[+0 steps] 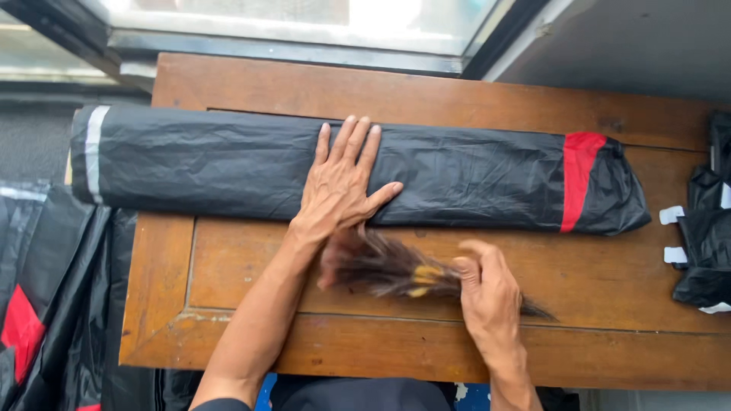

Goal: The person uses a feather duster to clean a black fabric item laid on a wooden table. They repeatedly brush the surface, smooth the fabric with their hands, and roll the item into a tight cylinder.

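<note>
L hand point(340, 185) lies flat, fingers spread, pressing on a long roll of black plastic sheet point(228, 164) w/ a grey band far to its left & a red band point(579, 181) off to its right. R hand point(487, 293), just below & right of the L, is closed around a small brush point(388, 270); bristles blurred, sitting just under the L wrist, touching the wooden desk point(251, 274). More black plastic point(704, 236) lies well to the right of both hands.
</note>
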